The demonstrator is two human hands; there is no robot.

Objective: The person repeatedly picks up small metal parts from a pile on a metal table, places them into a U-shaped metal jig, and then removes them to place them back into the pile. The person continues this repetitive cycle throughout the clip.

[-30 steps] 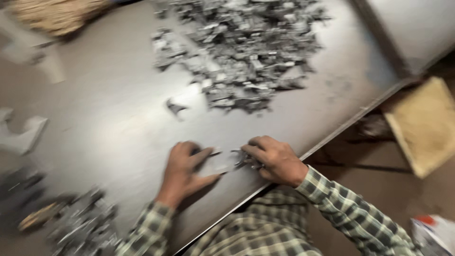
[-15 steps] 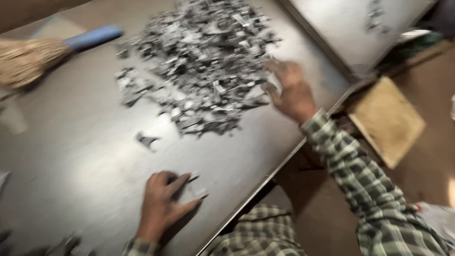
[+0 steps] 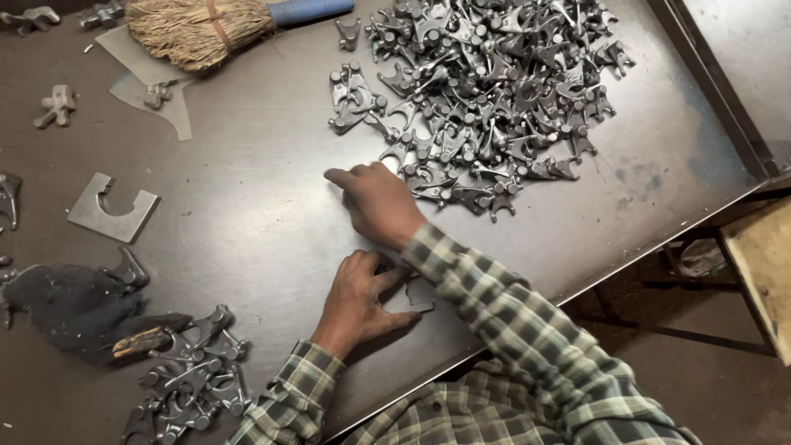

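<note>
A big pile of grey forked metal parts [image 3: 486, 91] lies on the dark metal table [image 3: 247, 231]. My right hand [image 3: 375, 202] sits at the pile's near-left edge, index finger stretched to the left and the other fingers curled. Whether it holds a part is hidden. Nearer to me, my left hand [image 3: 358, 297] lies palm down on a small flat metal plate [image 3: 418, 294] and holds it against the table. Both sleeves are green checked.
A straw broom [image 3: 206, 29] with a blue handle lies at the far edge. A notched flat plate [image 3: 111, 208], a dark cloth [image 3: 70, 301] and a smaller heap of parts [image 3: 194, 371] are at the left. The table's edge [image 3: 626, 264] runs diagonally at right, beside a wooden board [image 3: 762, 272].
My right hand has come back from the right side of the pile to its near-left edge. The left hand has stayed on the flat plate. The view has shifted.
</note>
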